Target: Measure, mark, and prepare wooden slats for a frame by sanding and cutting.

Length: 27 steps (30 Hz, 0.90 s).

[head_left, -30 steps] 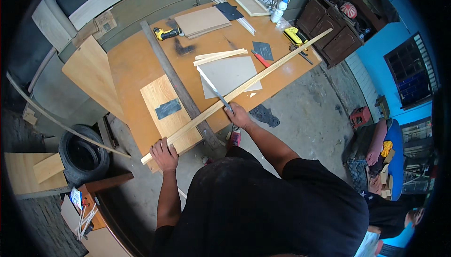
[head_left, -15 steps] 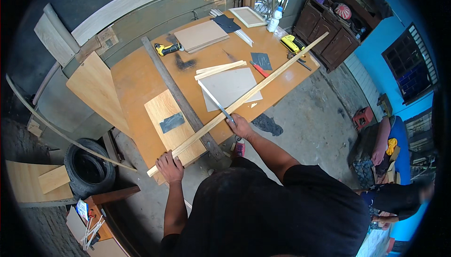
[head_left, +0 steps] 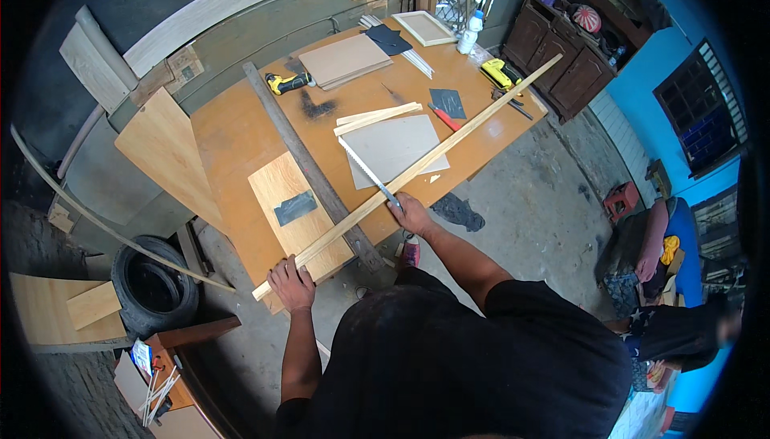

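A long pale wooden strip (head_left: 457, 139) lies diagonally over the table, its far end reaching to the upper right. My left hand (head_left: 291, 283) is closed on the strip close to its near-left end. In my right hand (head_left: 411, 214) is the handle of a handsaw, wrapped by my fingers. The narrow toothed saw blade (head_left: 367, 168) crosses the strip and points up and left; whether its teeth touch the wood I cannot tell. Under the strip lie a wood-grain board (head_left: 273, 174) bearing a dark sheet (head_left: 296, 209), a worn grey bar (head_left: 298, 148) and a light grey panel (head_left: 401, 146).
On the orange-brown table (head_left: 224, 138) are a yellow-black power drill (head_left: 289, 83), stacked brown panels (head_left: 345, 60), a red-handled tool (head_left: 443, 117), a yellow tool (head_left: 500, 75) and a white bottle (head_left: 471, 32). Tyres (head_left: 154, 286) stand at left. Another person (head_left: 674, 332) is at the lower right.
My hands, the saw and the strip hold almost the same position. At the lower right, the other person has shifted slightly.
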Motion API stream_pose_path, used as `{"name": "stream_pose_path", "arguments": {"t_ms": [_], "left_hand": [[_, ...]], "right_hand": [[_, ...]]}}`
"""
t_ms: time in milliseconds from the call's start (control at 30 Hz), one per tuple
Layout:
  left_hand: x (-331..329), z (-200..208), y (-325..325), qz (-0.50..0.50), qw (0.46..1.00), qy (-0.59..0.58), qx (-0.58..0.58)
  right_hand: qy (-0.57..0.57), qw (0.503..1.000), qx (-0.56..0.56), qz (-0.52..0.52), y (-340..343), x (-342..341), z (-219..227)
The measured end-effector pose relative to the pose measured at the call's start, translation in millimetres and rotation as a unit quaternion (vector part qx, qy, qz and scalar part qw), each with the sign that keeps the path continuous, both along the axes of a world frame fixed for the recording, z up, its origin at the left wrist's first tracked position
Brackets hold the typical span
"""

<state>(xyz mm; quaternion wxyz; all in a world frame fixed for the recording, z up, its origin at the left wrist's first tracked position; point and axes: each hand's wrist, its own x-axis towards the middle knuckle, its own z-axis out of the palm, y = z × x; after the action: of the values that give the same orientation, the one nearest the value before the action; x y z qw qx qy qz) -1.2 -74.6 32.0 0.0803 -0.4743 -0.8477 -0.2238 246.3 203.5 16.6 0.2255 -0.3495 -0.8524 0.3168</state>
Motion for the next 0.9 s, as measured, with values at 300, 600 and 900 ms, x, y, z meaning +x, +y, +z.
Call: {"name": "stream_pose_path", "arguments": {"t_ms": [300,600,900], "left_hand": [[0.1,-0.9,-1.0,0.0,1.0,0.007,0.003],[1.1,5.7,-1.4,-0.002,1.0,0.001,-0.003],[-1.2,-1.5,-1.8,0.0,1.0,-0.001,-0.003]], "right_hand": [[0.002,1.0,0.009,0.001,0.2,-0.1,-2.5],[-0.021,1.0,0.007,0.0,-3.9,2.5,-2.5],[-0.02,1.0,-0.016,-0.012,-2.5,-4.1,4.9]]}}
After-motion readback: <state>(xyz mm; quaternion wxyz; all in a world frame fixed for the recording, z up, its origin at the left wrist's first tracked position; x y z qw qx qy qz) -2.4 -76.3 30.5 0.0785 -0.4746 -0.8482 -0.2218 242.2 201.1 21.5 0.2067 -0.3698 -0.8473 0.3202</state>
